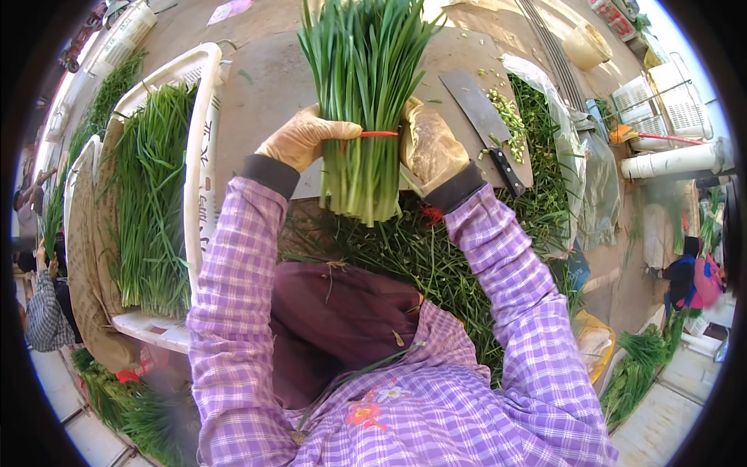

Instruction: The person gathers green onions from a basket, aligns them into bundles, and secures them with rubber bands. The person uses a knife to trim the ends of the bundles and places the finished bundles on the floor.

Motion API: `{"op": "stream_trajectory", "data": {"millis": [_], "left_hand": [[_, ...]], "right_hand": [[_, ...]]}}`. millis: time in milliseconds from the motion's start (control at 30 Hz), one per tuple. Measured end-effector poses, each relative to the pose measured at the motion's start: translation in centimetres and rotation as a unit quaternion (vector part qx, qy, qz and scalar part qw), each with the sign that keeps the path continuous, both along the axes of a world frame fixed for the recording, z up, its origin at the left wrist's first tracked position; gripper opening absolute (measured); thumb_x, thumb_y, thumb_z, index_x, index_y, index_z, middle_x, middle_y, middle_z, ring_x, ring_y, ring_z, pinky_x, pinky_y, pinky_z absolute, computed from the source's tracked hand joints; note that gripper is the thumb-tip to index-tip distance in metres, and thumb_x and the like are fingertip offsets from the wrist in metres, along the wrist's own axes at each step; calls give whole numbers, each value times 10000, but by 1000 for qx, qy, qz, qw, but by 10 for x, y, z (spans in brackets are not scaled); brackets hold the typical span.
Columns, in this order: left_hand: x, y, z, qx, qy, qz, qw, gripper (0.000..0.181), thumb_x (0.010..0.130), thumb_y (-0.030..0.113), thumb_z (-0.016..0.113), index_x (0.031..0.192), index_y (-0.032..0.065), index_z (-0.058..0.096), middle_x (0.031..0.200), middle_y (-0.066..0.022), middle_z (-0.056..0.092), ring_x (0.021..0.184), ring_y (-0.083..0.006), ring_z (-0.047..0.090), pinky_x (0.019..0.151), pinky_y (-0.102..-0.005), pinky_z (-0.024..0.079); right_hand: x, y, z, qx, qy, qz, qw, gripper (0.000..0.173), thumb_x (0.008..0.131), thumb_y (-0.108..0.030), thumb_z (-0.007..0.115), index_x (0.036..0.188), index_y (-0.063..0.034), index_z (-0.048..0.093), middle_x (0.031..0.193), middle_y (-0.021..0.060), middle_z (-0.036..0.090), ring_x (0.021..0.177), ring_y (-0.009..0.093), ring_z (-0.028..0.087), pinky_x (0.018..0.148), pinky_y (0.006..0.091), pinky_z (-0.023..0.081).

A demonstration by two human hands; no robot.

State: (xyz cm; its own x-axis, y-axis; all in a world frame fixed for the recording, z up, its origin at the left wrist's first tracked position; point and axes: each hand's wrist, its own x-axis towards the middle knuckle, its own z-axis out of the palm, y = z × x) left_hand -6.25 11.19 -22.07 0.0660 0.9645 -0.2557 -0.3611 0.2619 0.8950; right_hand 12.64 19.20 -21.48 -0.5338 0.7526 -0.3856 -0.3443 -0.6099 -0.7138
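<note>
Between my two gloved hands stands a thick bunch of garlic chives [370, 76], its leaves pointing away from me and its pale cut ends towards me. A red tie [379, 133] goes around it near the lower part. My left hand [312, 137] grips the left side, with the thumb lying across the front at the tie. On the right side my right hand [432, 146] presses against the stems; its fingers are partly hidden. A cleaver [475, 108] with a black handle lies on the board [268, 111] to the right, beside chopped stem ends [506, 122].
At the left, a white plastic crate [203, 134] holds more chives [153, 204]. Loose trimmings [443, 251] cover the ground below the board, and a clear plastic sheet [566, 152] edges them at right. White baskets [665, 99] stand farther right. Other people [49, 309] sit at both sides.
</note>
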Motion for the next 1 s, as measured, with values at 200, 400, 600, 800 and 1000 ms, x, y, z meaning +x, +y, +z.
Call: {"op": "stream_trajectory", "data": {"millis": [200, 400, 600, 800, 1000], "left_hand": [[31, -19, 58, 171, 43, 125, 976, 693, 667, 59, 876, 1274, 52, 541, 1082, -35, 650, 1005, -164, 621, 894, -308, 510], [27, -15, 58, 237, 174, 187, 937, 755, 618, -3, 893, 1265, 52, 507, 1091, -49, 640, 984, -159, 628, 781, -307, 563], [21, -10, 2, 180, 241, 179, 937, 699, 627, 19, 895, 1213, -10, 516, 1002, -82, 677, 792, -147, 659, 617, -289, 566], [26, -9, 4, 260, 191, 243, 915, 479, 639, 38, 891, 1041, -11, 634, 876, -58, 699, 732, -134, 641, 648, -296, 556], [17, -13, 1, 223, 309, 228, 896, 531, 640, 115, 900, 1094, 16, 642, 1023, -44, 692, 913, -133, 630, 802, -295, 534]], "right_hand": [[-10, 23, 11, 100, 223, 30, 969, 314, 1024, -161, 372, 1188, -12, 595, 1082, 113, 681, 924, 228, 668, 850, 357, 559], [-19, 65, -12, 234, 272, 155, 920, 332, 1013, -226, 447, 1264, -35, 551, 1171, 81, 637, 1047, 222, 614, 949, 340, 498], [-32, 43, -41, 116, 152, 55, 980, 394, 990, -330, 552, 1291, -76, 540, 1213, 64, 617, 1077, 209, 595, 956, 342, 486], [-25, 32, -13, 250, 143, 103, 952, 371, 979, -305, 555, 1242, -44, 541, 1173, 77, 626, 1009, 187, 634, 875, 322, 538], [-34, 29, -5, 89, 138, 69, 984, 419, 1002, -360, 508, 1290, -56, 533, 1196, 86, 633, 1038, 199, 641, 849, 336, 566]]}}
